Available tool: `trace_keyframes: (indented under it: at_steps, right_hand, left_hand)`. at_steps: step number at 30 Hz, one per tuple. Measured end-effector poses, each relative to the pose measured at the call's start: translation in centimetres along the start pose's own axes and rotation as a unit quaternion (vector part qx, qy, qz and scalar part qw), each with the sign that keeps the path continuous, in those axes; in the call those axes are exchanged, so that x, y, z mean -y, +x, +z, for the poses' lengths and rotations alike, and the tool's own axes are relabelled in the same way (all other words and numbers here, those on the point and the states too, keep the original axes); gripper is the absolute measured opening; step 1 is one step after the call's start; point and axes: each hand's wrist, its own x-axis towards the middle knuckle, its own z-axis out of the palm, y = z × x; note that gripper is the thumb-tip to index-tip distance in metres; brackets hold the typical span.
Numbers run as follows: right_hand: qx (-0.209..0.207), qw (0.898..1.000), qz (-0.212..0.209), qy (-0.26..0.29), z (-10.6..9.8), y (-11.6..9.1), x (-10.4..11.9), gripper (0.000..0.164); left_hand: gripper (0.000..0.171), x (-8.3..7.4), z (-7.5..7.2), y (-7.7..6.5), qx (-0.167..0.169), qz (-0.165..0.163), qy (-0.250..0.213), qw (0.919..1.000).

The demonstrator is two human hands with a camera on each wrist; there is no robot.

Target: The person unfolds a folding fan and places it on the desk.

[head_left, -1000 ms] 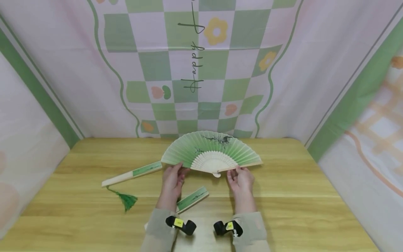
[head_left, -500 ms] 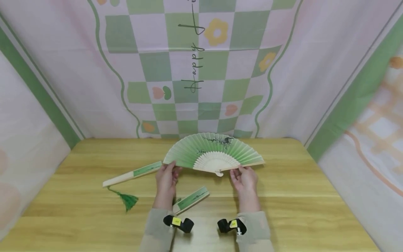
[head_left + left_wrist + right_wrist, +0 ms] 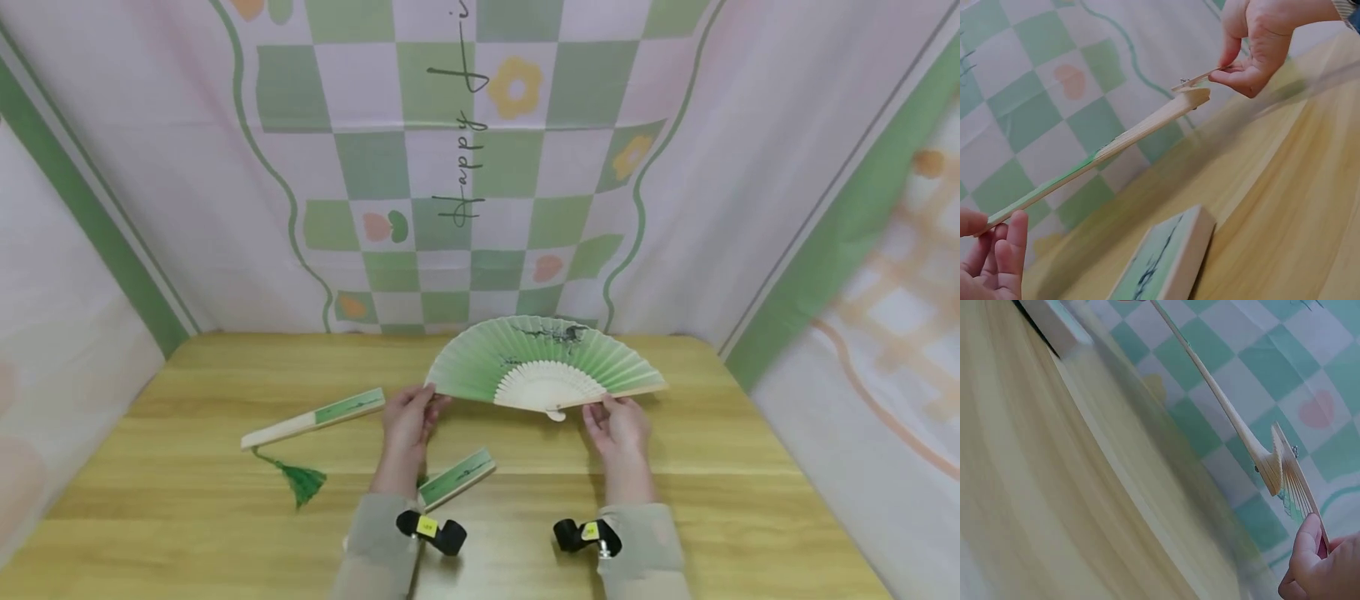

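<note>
A green folding fan (image 3: 551,358) with pale ribs and a dark branch print is spread wide above the table. My left hand (image 3: 405,429) pinches the fan's left outer stick near its far end, between thumb and fingers, as the left wrist view shows. My right hand (image 3: 621,429) pinches the right outer stick closer to the pivot; the right wrist view shows thumb and fingers (image 3: 1307,544) on that stick. Beside my left forearm lies a second, folded fan (image 3: 457,479), partly hidden by the sleeve. Another folded fan (image 3: 313,418) with a green tassel (image 3: 302,483) lies farther left.
The wooden table (image 3: 735,500) runs back to a hanging checkered cloth (image 3: 472,183) with lettering. More cloth (image 3: 862,350) hangs along both sides. A black wrist camera (image 3: 588,535) sits on each sleeve.
The spread fan has shifted right, with my right hand moving right along with it. My left hand moved slightly left, then back right. The two folded fans stay on the table.
</note>
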Motion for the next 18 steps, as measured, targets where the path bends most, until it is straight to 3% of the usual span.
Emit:
trace_keyframes:
  at_steps: [9,18]
  right_hand:
    - [-0.049,0.999,0.001,-0.009,-3.0,1.1,2.7,0.02]
    - [-0.118,0.991,0.026,0.052,-5.9,2.6,6.0,0.021]
  left_hand:
    - [0.018,1.2,2.9,0.5,0.057,-0.01,0.063,0.9963]
    - [0.02,1.5,6.1,1.3,0.134,-0.023,0.135,0.9815]
